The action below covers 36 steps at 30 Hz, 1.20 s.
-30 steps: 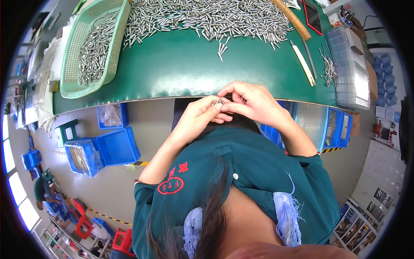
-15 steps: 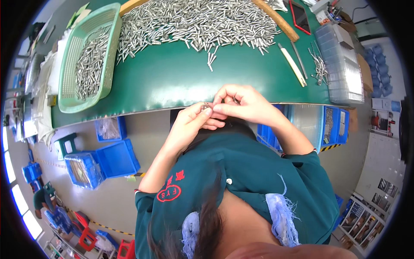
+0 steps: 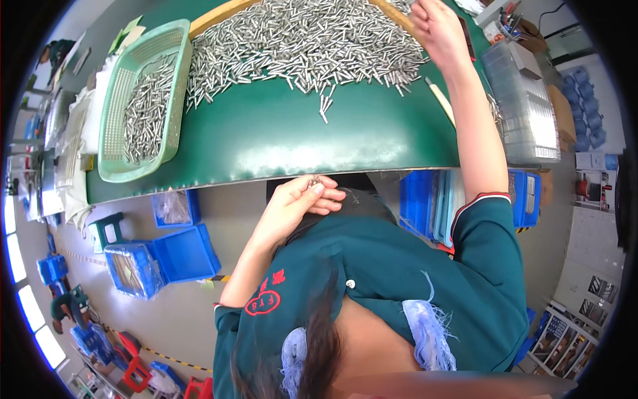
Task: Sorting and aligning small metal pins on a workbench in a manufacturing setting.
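Note:
My left hand [image 3: 298, 205] is held at the table's front edge, its fingers curled around a few small metal pins [image 3: 314, 181]. My right hand [image 3: 438, 33] is stretched out over the far right of the table, beside the right wooden bar [image 3: 397, 16]. Its fingers are bent together, and whatever they hold is hidden. A wide heap of small silvery metal pins [image 3: 306, 50] covers the far middle of the green table [image 3: 266, 126]. Several pins [image 3: 325, 110] lie just in front of the heap.
On the left stands a pale green basket [image 3: 176, 93] with more pins. A second wooden bar [image 3: 222, 16] borders the heap. A white-handled tool [image 3: 438, 98] lies partly under my right forearm. Clear plastic boxes [image 3: 525, 100] stand at the right. Blue crates [image 3: 185, 253] sit on the floor.
My right hand has left my left hand and swung up and right to the far side of the table. My left hand stays near the front edge with the pins.

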Each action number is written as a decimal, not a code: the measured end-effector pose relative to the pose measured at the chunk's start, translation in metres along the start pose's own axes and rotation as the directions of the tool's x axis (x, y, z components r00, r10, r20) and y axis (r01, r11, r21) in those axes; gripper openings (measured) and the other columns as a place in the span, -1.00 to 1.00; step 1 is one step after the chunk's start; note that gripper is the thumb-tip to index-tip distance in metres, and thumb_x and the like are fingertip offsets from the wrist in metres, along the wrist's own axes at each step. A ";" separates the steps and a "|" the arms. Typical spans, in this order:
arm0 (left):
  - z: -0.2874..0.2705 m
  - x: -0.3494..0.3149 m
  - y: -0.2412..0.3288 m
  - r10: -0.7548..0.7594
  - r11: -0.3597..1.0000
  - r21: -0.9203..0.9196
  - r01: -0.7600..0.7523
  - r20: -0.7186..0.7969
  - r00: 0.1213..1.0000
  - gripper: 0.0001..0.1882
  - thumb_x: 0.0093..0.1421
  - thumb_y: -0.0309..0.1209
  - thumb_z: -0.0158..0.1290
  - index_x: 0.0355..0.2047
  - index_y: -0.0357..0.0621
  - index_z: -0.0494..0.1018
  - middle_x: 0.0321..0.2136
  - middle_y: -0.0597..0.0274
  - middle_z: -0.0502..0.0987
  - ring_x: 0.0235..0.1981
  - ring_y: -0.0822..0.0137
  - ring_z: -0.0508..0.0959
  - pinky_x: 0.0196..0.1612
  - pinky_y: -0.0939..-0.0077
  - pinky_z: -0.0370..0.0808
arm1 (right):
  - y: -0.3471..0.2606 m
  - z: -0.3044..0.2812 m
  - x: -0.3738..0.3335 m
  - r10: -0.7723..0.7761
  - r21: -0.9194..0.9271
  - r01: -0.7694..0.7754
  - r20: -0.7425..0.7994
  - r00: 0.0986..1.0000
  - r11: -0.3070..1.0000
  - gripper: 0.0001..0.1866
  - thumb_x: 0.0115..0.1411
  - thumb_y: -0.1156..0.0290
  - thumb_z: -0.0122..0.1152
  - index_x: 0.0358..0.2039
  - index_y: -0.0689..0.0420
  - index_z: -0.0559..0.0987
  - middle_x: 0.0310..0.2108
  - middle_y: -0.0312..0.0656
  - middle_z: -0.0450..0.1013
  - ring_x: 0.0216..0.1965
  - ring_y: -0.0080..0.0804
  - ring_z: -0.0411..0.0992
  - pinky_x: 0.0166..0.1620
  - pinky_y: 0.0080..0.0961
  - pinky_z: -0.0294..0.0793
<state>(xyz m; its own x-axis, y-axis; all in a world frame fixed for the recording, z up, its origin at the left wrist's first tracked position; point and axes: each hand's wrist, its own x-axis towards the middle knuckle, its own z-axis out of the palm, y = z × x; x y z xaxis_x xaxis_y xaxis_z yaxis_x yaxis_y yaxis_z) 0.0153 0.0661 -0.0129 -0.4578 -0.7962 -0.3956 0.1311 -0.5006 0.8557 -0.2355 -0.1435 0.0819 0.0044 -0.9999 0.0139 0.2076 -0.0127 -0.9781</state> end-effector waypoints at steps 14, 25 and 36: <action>0.004 0.010 0.014 0.018 1.000 -0.005 -0.018 0.054 0.998 -0.67 0.32 -0.29 -0.18 -0.11 -0.34 0.36 -0.25 -0.03 0.55 -0.25 0.27 0.58 -0.16 0.52 0.50 | 0.087 0.039 -0.130 0.366 -0.365 -0.161 0.607 0.705 0.917 -0.71 0.25 0.25 0.03 -0.35 0.23 0.56 -0.52 -0.37 0.44 -0.48 -0.68 0.29 -0.34 -0.68 0.33; 0.003 0.007 0.024 0.054 0.998 0.036 -0.060 0.147 0.988 -0.75 0.25 -0.48 -0.11 -0.09 -0.35 0.35 -0.23 0.02 0.55 -0.20 0.32 0.56 -0.13 0.53 0.47 | 0.074 0.045 -0.137 0.533 -0.201 -0.513 0.534 0.657 0.834 -0.82 0.21 0.35 0.11 -0.34 0.22 0.51 -0.58 -0.41 0.38 -0.59 -0.79 0.16 -0.58 -0.77 0.16; -0.005 0.002 0.035 0.084 0.988 0.123 -0.095 0.091 0.992 -0.73 0.20 -0.51 -0.04 -0.08 -0.33 0.38 -0.27 0.08 0.56 -0.24 0.40 0.55 -0.14 0.56 0.45 | 0.099 0.027 -0.125 0.423 0.498 -0.855 0.750 0.508 0.144 -0.77 0.30 0.24 -0.08 -0.29 0.15 0.40 -0.38 -0.32 0.23 -0.49 -0.70 0.16 -0.70 -0.85 0.06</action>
<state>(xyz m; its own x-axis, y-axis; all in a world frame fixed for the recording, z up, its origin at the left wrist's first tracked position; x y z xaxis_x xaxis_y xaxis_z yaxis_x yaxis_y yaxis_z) 0.0231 0.0458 0.0144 -0.5229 -0.8015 -0.2901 0.0651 -0.3769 0.9240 -0.1893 -0.0197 -0.0111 0.8239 -0.5079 -0.2513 0.5131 0.8569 -0.0498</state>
